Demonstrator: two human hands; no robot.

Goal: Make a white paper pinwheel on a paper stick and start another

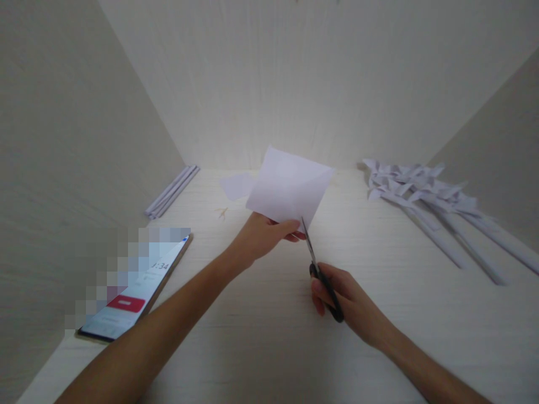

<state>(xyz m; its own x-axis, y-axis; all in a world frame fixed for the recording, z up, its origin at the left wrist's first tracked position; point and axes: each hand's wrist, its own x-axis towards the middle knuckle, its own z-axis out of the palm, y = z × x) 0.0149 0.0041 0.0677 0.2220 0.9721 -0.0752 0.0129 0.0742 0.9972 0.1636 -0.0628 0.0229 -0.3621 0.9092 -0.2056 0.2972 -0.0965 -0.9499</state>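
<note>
Head view: the left hand (263,235) pinches a white paper sheet (288,188) by its near edge, held above the middle of the surface (261,336). The right hand (343,300) grips black scissors (322,275), blades at the sheet's lower corner; the cut looks barely begun. Finished paper pinwheels (421,191) lie at the far right edge, rolled paper sticks (172,191) far left, a phone (135,286) near the left edge.
</note>
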